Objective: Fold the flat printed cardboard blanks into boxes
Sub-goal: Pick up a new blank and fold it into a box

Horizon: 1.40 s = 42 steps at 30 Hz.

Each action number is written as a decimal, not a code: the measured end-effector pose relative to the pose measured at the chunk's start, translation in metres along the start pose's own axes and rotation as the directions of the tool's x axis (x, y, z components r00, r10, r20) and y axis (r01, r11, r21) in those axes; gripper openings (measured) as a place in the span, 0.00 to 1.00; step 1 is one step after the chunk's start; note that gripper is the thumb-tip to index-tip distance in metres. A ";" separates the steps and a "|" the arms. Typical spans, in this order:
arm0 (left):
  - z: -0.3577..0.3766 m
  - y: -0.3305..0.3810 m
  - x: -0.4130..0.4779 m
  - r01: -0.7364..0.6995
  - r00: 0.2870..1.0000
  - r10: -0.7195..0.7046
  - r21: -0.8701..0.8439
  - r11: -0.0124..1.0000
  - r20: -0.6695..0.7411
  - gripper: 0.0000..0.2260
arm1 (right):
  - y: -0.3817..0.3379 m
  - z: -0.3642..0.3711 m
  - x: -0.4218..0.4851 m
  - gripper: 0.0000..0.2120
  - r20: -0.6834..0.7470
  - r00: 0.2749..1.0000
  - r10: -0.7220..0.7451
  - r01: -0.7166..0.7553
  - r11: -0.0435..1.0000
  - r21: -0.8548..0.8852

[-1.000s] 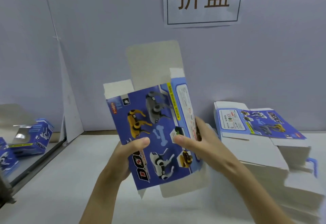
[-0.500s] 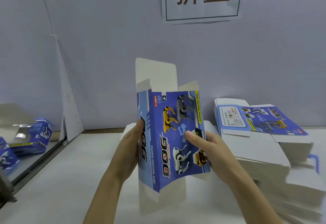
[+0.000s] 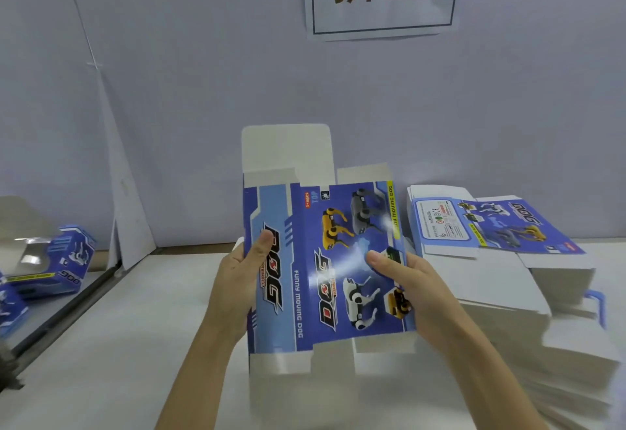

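Since the earlier frame, the blank (image 3: pixel 321 267) has opened wider into a squarer tube, upright above the table (image 3: pixel 111 345). Right of it lies the blank stack (image 3: pixel 501 260). My left hand (image 3: pixel 237 280) and right hand (image 3: pixel 416 294) grip its side edges, thumbs on the print.

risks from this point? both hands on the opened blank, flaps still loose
1. The blank is held only at its side edges by the left hand and right hand; the half-opened sleeve could collapse flat.
2. Its tall top flap stands unfolded and may crease wrongly.
3. The right forearm is close to the stack of blanks; it could knock them.
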<state>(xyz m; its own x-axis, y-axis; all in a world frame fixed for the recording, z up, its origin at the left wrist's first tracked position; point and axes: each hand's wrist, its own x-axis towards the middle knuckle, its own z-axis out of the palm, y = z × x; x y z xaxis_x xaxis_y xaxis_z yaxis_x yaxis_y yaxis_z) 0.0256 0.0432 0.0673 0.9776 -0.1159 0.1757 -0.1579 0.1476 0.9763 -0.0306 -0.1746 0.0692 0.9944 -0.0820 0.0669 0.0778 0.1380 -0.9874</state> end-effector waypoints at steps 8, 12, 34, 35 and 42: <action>0.011 -0.001 -0.005 0.031 0.998 -0.025 -0.105 0.994 0.052 0.25 | -0.008 -0.001 0.001 0.09 0.098 0.995 0.008 -0.016 0.997 0.074; 0.013 -0.004 -0.005 0.061 0.997 -0.057 -0.102 0.993 0.043 0.27 | -0.011 -0.002 0.002 0.14 0.093 0.993 0.079 -0.081 0.996 0.022; 0.011 0.042 -0.035 -0.446 0.858 0.403 0.074 0.892 0.319 0.47 | -0.026 -0.002 -0.020 0.38 0.173 0.841 -0.513 0.529 0.846 -0.066; 0.014 0.043 -0.037 -0.486 0.845 0.446 0.080 0.870 0.294 0.46 | -0.026 -0.001 -0.020 0.40 0.160 0.831 -0.532 0.549 0.831 -0.088; 0.016 0.043 -0.043 -0.559 0.807 0.501 0.132 0.818 0.312 0.35 | -0.032 0.002 -0.026 0.40 0.152 0.738 -0.657 0.674 0.717 -0.178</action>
<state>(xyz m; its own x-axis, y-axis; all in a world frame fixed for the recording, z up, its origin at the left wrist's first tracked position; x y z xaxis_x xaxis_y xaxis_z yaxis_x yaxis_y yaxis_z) -0.0254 0.0386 0.1037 0.6666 -0.3255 0.6706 -0.6945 0.0557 0.7173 -0.0585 -0.1751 0.0997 0.6939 -0.0013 0.7201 0.7137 -0.1317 -0.6879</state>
